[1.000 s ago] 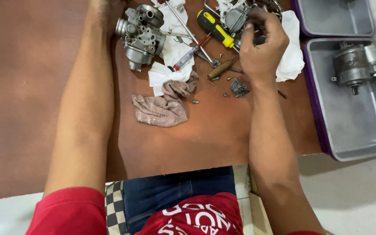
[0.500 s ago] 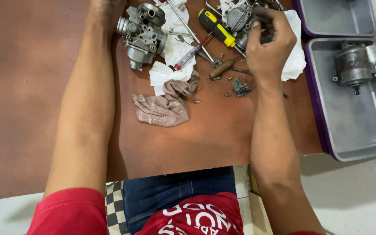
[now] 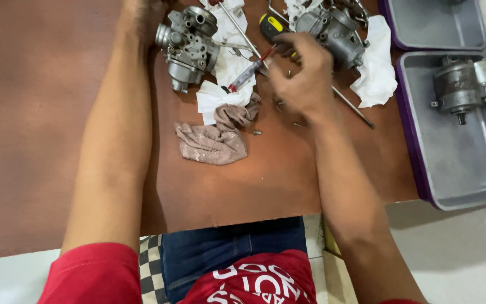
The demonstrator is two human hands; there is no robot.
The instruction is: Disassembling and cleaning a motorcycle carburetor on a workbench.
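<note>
My left hand [image 3: 142,14] reaches to the top edge of the view and rests against the left side of a grey metal carburetor [image 3: 189,39]; its fingers are cut off by the frame. My right hand [image 3: 302,79] hovers with curled fingers over small loose parts [image 3: 257,133] on the brown board [image 3: 254,180]. It lies across a yellow-and-black screwdriver [image 3: 271,25], whose shaft comes out below the wrist. Whether it grips anything is hidden. A second carburetor [image 3: 333,34] sits just beyond the right hand.
A crumpled brown rag [image 3: 215,141] and white tissues [image 3: 226,84] lie mid-board, with a red-handled tool [image 3: 248,72] on them. Two grey trays with purple rims stand at the right; the nearer tray [image 3: 468,169] holds a metal motor part [image 3: 462,84].
My right hand has moved left, from the second carburetor to above the small parts and screwdriver. My left arm has stayed in place.
</note>
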